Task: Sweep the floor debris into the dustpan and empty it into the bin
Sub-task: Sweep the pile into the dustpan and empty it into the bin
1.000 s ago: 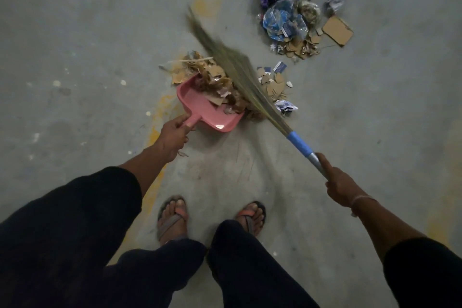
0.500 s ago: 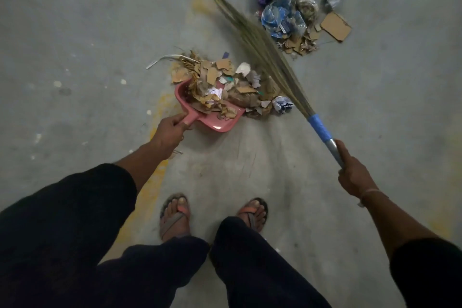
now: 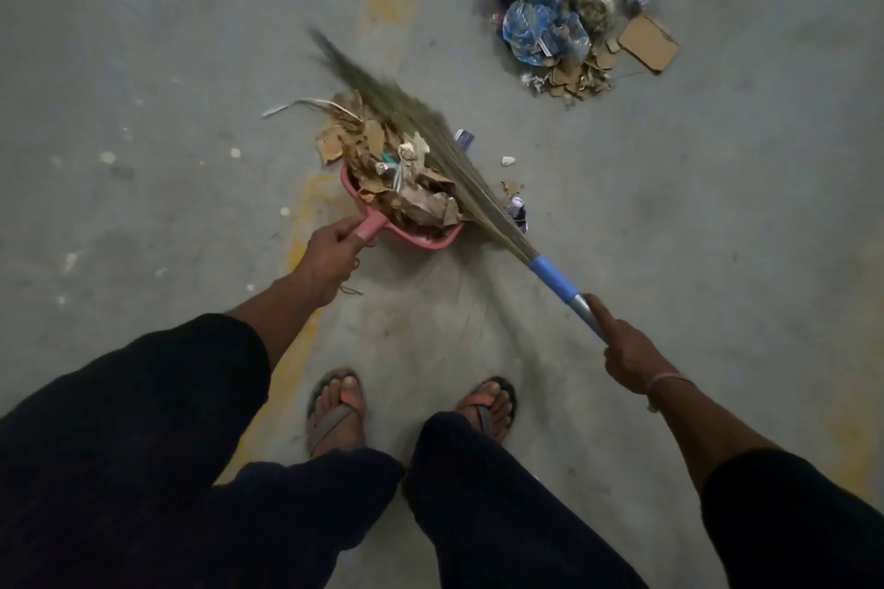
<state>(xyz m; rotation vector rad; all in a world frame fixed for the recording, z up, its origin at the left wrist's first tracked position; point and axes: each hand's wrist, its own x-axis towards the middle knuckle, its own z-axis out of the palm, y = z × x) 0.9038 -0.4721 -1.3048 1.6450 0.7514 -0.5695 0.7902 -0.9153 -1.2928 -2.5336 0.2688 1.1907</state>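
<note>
- While the left hand (image 3: pixel 330 261) grips its stubby handle, the pink plastic dustpan (image 3: pixel 411 237) sits on the grey concrete floor (image 3: pixel 191 134), heaped with torn cardboard scraps (image 3: pixel 382 163).
- The right hand (image 3: pixel 626 352) holds the metal shaft of the broom (image 3: pixel 430 148); its blurred grass bristles lie across the heap's right side.
- Far right, a second pile (image 3: pixel 564 38) mixes crumpled blue plastic, purple wrapper and flat cardboard.

The person wears a dark, near-black top whose loose sleeves (image 3: pixel 158 397) end partway down the forearms, and dark trousers (image 3: pixel 478 507). A thin pale band (image 3: pixel 667 382) circles the right wrist. Both feet are in open flip-flop sandals (image 3: pixel 335 416) with greyish-brown straps running between the toes.
</note>
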